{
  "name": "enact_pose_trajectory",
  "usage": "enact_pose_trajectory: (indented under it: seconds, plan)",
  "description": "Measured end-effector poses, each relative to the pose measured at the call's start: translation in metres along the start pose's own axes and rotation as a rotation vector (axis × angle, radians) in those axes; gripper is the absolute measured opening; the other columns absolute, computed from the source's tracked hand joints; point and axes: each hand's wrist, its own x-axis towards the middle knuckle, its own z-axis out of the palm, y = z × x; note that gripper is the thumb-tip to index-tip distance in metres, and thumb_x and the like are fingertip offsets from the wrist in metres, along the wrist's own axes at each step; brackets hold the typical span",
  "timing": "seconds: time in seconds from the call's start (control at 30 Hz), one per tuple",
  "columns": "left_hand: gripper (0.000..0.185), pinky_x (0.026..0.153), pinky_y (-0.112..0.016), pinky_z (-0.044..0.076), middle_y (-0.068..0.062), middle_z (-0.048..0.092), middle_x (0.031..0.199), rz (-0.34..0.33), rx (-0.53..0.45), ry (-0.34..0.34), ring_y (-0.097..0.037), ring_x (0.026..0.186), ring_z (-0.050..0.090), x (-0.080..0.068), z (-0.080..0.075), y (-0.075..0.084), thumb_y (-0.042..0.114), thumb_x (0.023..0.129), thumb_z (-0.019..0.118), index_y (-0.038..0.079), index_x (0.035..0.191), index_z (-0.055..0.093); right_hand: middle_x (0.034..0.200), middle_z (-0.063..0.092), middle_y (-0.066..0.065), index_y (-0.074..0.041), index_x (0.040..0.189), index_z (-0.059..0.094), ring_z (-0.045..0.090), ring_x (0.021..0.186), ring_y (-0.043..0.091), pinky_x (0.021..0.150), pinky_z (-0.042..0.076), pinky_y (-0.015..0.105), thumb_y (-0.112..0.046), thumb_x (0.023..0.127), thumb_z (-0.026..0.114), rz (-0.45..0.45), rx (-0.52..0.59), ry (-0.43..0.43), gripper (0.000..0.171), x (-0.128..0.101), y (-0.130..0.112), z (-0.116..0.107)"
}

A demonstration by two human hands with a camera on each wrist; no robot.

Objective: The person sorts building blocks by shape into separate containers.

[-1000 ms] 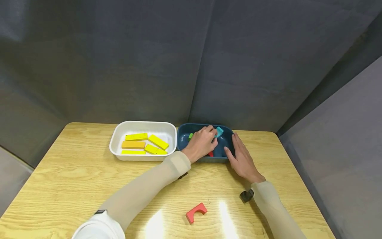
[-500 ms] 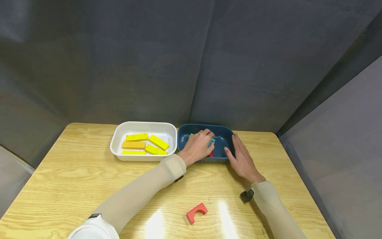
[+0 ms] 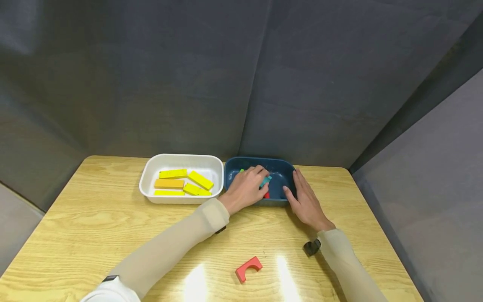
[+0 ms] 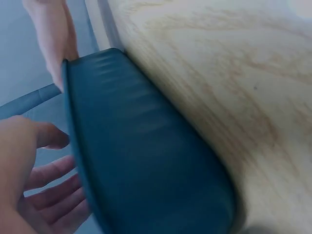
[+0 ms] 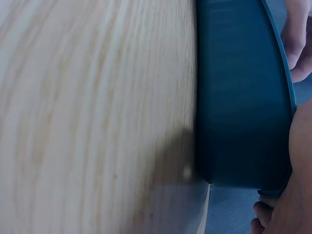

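Your left hand (image 3: 245,188) is down inside the dark blue plastic tray (image 3: 281,167), fingers curled around a small teal block (image 3: 266,181) with flat faces, just above a red piece (image 3: 266,195). Your right hand (image 3: 306,201) lies flat, fingers together, against the tray's right wall.

No text, label, brand or number can be read anywhere (yellow blocks (image 3: 183,183) look unmarked).

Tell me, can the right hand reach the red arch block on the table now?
Probably yes. The right hand rests against the blue tray, and bare table lies between it and the red arch block.
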Motion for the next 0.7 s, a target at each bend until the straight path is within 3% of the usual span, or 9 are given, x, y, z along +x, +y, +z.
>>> enact_pose_trajectory:
  seconds: [0.53, 0.7]
  plan:
    - [0.032, 0.089, -0.030, 0.064, -0.004, 0.075, 0.125, 0.093, -0.098, 0.055, -0.020, 0.108, 0.074, -0.034, -0.040, 0.004, 0.028, 0.102, 0.072, 0.010, 0.128, 0.074, 0.181, 0.004, 0.013, -0.003, 0.172, 0.011, 0.011, 0.165, 0.040, 0.129, 0.017, 0.066, -0.053, 0.114, 0.041, -0.001, 0.008, 0.006, 0.082, 0.000, 0.000, 0.002]
    - [0.033, 0.088, -0.031, 0.064, -0.005, 0.075, 0.127, 0.072, -0.154, 0.035, -0.019, 0.109, 0.073, -0.047, -0.051, 0.007, 0.028, 0.101, 0.073, 0.010, 0.129, 0.074, 0.181, 0.003, 0.012, -0.003, 0.172, 0.011, 0.010, 0.165, 0.039, 0.130, 0.016, 0.065, -0.053, 0.114, 0.041, 0.002, 0.009, 0.005, 0.082, 0.000, 0.000, 0.001]
